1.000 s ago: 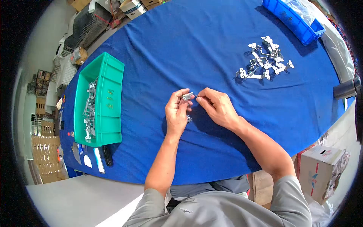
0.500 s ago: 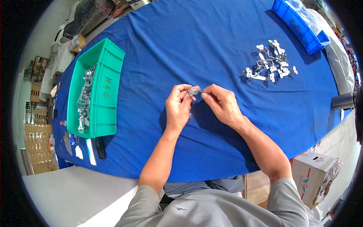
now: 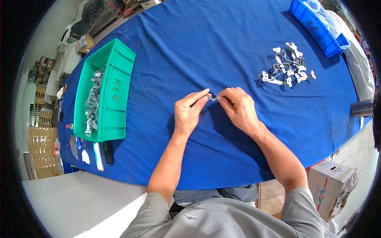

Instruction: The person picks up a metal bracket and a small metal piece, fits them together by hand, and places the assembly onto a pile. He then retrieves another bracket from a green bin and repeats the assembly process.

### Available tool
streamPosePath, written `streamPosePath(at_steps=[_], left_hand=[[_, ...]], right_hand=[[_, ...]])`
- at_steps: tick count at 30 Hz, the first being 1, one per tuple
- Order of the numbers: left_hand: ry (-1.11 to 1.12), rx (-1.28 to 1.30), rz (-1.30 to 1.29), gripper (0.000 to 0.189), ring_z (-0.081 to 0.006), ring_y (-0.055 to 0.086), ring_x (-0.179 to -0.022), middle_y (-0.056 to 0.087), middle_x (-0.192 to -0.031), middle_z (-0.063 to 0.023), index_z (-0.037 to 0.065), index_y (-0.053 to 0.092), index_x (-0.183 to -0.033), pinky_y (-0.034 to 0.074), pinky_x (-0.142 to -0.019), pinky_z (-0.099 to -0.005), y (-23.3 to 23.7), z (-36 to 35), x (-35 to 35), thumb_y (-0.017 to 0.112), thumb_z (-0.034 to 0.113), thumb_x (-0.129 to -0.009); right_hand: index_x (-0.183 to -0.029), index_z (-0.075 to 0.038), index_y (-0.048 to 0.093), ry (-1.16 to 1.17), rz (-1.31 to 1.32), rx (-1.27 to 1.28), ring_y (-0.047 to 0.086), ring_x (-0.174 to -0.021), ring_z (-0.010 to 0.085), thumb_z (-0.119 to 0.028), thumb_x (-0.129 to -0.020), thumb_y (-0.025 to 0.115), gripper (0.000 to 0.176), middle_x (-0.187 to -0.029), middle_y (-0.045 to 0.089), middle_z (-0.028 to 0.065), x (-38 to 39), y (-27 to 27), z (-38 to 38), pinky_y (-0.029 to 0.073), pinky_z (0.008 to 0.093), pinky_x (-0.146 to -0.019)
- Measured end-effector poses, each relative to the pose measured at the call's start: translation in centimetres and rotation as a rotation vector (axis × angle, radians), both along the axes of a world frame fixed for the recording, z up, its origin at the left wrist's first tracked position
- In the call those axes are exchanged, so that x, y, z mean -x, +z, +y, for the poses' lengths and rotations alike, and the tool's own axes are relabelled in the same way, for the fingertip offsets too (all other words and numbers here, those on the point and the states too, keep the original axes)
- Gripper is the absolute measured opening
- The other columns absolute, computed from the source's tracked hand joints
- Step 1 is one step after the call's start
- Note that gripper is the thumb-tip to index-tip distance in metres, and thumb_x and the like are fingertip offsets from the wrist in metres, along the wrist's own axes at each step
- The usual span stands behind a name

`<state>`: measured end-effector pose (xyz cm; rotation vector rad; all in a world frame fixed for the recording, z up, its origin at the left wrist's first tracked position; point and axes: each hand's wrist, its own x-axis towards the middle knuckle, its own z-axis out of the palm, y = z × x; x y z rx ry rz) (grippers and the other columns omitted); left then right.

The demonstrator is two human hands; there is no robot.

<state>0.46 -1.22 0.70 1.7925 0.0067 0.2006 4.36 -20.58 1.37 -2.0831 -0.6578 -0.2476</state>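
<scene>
A small shiny metal part (image 3: 212, 97) is held between both hands above the blue cloth (image 3: 174, 51). My left hand (image 3: 188, 113) pinches its left end between thumb and fingertips. On the other side, my right hand (image 3: 239, 109) has its thumb and forefinger closed at the part's right end. The fingertips hide much of the part, so its full shape cannot be made out. Several white and silver metal pieces (image 3: 287, 68) lie in a loose pile to the upper right of my right hand.
A green bin (image 3: 115, 95) at the left holds several metal pieces (image 3: 94, 95). At the upper right stands a blue bin (image 3: 317, 29) with clear plastic. A phone-like object (image 3: 98, 157) lies near the cloth's left edge. A cardboard box (image 3: 328, 186) stands low at the right.
The metal part has turned between the fingertips and shows less of its flat face. My hands have drawn slightly closer together. The whole view has shifted a little.
</scene>
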Motion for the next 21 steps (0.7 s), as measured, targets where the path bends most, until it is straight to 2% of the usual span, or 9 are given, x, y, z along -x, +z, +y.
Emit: streamPosePath(at_steps=[3,6,8,10,11,12,14,16,21], left_hand=[[-0.036,0.010,-0.036,0.025,-0.0101,0.070,-0.088,0.075,-0.110,-0.0076,0.003,0.075,-0.123,0.058,-0.073,-0.0233,-0.3,-0.4,-0.2,0.068,0.003,-0.099],[-0.045,-0.123,-0.139,0.027,-0.0081,0.068,-0.079,0.076,-0.101,-0.0074,0.008,0.076,-0.124,0.053,-0.058,-0.0217,0.0,-0.8,-0.3,0.067,0.004,-0.099],[-0.047,-0.121,-0.217,0.025,-0.0097,0.068,-0.076,0.076,-0.097,-0.0076,0.005,0.076,-0.122,0.054,-0.064,-0.0249,-0.5,-0.6,-0.6,0.067,0.005,-0.099],[-0.054,-0.070,-0.214,0.023,-0.0112,0.069,-0.076,0.077,-0.098,-0.0090,0.003,0.076,-0.120,0.056,-0.068,-0.0273,-0.9,-0.4,-0.8,0.068,0.006,-0.099],[-0.042,-0.042,-0.140,0.022,-0.0112,0.069,-0.076,0.078,-0.097,-0.0092,0.002,0.076,-0.119,0.056,-0.068,-0.0275,-0.4,-0.5,-0.5,0.069,0.008,-0.098],[-0.023,-0.043,-0.225,0.022,-0.0115,0.070,-0.075,0.078,-0.096,-0.0090,0.002,0.076,-0.118,0.056,-0.069,-0.0277,-0.8,-0.6,-0.7,0.070,0.008,-0.098],[-0.046,-0.046,-0.189,0.022,-0.0124,0.071,-0.076,0.078,-0.096,-0.0096,0.001,0.076,-0.117,0.057,-0.069,-0.0283,-0.1,-0.2,-0.6,0.071,0.008,-0.097],[-0.055,-0.061,-0.230,0.021,-0.0142,0.072,-0.078,0.078,-0.094,-0.0106,0.001,0.076,-0.115,0.058,-0.071,-0.0286,-0.1,-0.1,-0.6,0.072,0.008,-0.095],[-0.096,-0.071,-0.299,0.017,-0.0203,0.076,-0.086,0.078,-0.096,-0.0133,-0.001,0.078,-0.106,0.059,-0.074,-0.0307,-0.2,-0.2,-0.7,0.074,0.007,-0.093]], right_hand=[[-0.096,-0.001,0.068,0.031,0.110,-0.144,0.067,-0.076,0.0396,-0.010,-0.093,0.069,0.009,-0.085,0.069,0.0201,-0.5,-1.2,-0.2,0.053,0.0442,-0.068],[-0.101,0.001,0.068,-0.009,0.363,-0.120,0.066,-0.070,0.0208,-0.007,-0.096,0.066,0.009,-0.079,0.067,0.0147,-0.2,-0.9,-0.4,0.052,0.0362,-0.065],[-0.106,0.000,0.069,0.033,0.450,-0.194,0.060,-0.071,0.0120,-0.005,-0.098,0.064,0.011,-0.083,0.066,0.0076,-0.6,-1.4,-0.4,0.051,0.0321,-0.064],[-0.112,-0.001,0.069,0.079,0.676,-0.385,0.059,-0.072,0.0100,-0.003,-0.099,0.060,0.017,-0.091,0.066,0.0034,-0.5,-0.2,0.0,0.052,0.0280,-0.066],[-0.114,0.000,0.069,0.128,0.692,-0.434,0.059,-0.072,0.0095,-0.003,-0.099,0.058,0.019,-0.093,0.066,0.0034,-0.4,0.2,0.0,0.052,0.0269,-0.067],[-0.116,0.001,0.068,0.163,0.702,-0.481,0.059,-0.073,0.0090,-0.004,-0.100,0.057,0.021,-0.096,0.066,0.0035,-0.5,0.5,-0.1,0.052,0.0257,-0.068],[-0.117,0.002,0.069,0.218,0.851,-0.605,0.060,-0.072,0.0098,-0.012,-0.103,0.055,0.024,-0.086,0.065,0.0030,-0.9,0.2,-0.6,0.053,0.0268,-0.067],[-0.111,0.001,0.069,0.199,0.896,-0.579,0.059,-0.070,0.0080,-0.015,-0.105,0.058,0.021,-0.081,0.062,0.0007,-0.8,1.1,-0.3,0.051,0.0248,-0.065],[-0.099,-0.004,0.067,0.200,0.847,-0.478,0.052,-0.065,0.0044,-0.018,-0.106,0.061,0.017,-0.078,0.059,-0.0023,-1.0,1.0,-0.7,0.043,0.0208,-0.058]])
